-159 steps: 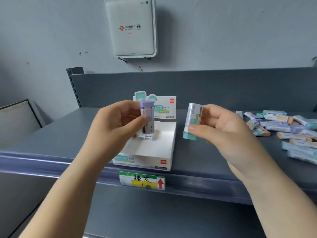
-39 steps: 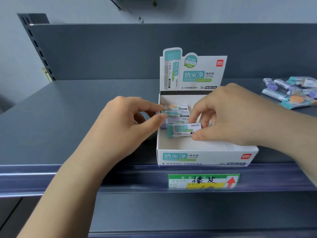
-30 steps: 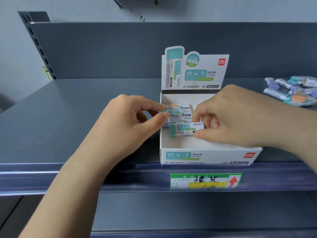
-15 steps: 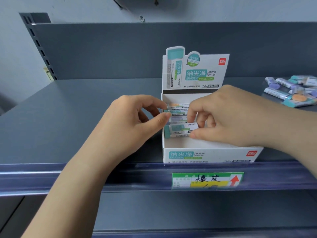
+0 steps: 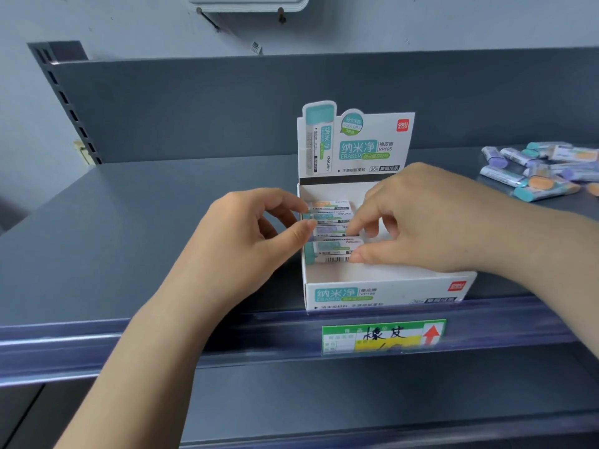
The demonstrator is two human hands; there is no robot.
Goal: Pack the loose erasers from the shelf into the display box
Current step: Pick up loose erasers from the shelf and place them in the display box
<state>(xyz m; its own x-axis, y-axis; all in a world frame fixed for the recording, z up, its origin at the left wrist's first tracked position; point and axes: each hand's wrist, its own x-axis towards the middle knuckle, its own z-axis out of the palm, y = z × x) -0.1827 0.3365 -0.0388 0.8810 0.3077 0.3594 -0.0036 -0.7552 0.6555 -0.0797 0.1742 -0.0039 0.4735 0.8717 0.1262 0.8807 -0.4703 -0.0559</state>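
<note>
The white display box [image 5: 382, 291] stands at the front edge of the grey shelf [image 5: 129, 241], its printed header card upright behind it. Inside, at its left wall, several sleeved erasers lie stacked on edge. My right hand [image 5: 421, 222] pinches the nearest one, a teal-ended eraser [image 5: 330, 251], between thumb and forefinger. My left hand [image 5: 246, 244] reaches in from the left, forefinger and thumb tips touching the left ends of the stacked erasers [image 5: 329, 215]. A pile of loose erasers [image 5: 541, 171] lies on the shelf at the far right.
The shelf's upright back panel [image 5: 227, 102] rises behind the box. A green and yellow price label [image 5: 382, 335] sits in the shelf's front rail. A white wall unit [image 5: 249, 1] hangs above. The box's right half is hidden under my right hand.
My right hand has pushed the teal-ended eraser back against the stack. My left hand has stayed at the erasers' left ends. The camera has drifted slightly.
</note>
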